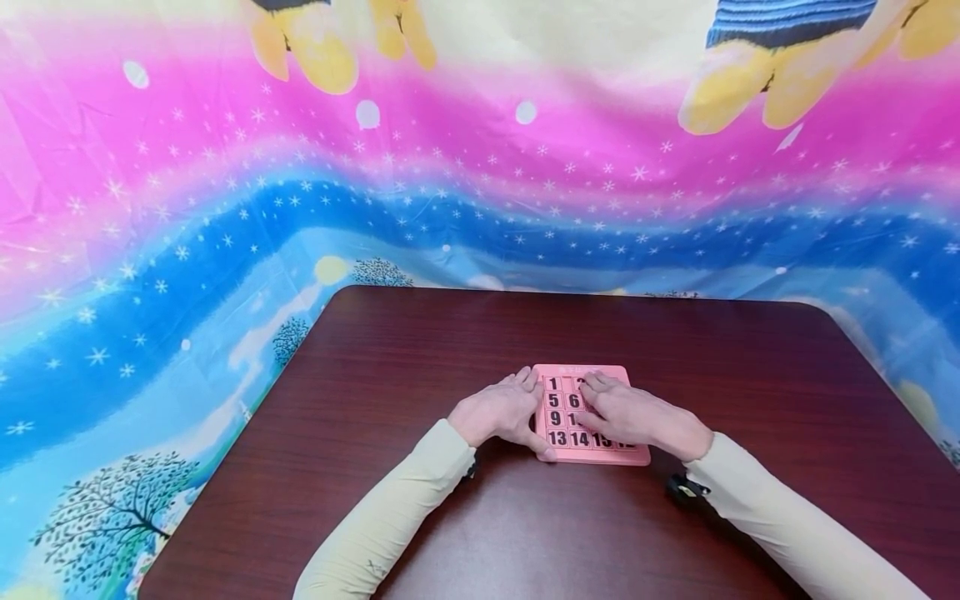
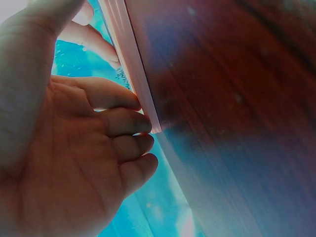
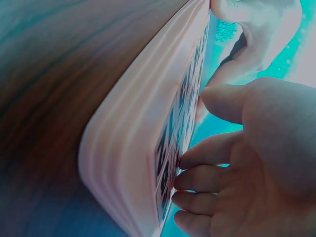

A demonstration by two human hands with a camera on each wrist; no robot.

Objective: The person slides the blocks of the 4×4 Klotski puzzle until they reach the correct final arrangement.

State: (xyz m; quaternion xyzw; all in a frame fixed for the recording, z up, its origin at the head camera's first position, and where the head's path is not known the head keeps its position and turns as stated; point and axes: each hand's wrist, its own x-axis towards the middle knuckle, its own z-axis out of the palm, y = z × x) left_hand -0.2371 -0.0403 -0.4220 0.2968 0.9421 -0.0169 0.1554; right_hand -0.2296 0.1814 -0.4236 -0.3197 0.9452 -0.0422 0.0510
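A pink square number board [image 1: 592,456], with rows of black numbers on its face, lies flat on the table. My left hand [image 1: 501,410] is at the board's left side, its fingertips along the edge and its thumb at the near left corner. In the left wrist view the fingers [image 2: 131,121] are only slightly bent against the pink edge. Over the right part of the face lies my right hand [image 1: 626,412], covering several numbers. Its fingertips [image 3: 185,180] touch the numbered surface in the right wrist view. The board's thick side looks layered there.
The dark red-brown wooden table [image 1: 420,333] has rounded far corners. Behind and beside it hangs a pink and blue printed cloth [image 1: 465,167] with snowflakes and trees. A small black device [image 1: 684,490] is worn under the right sleeve's cuff.
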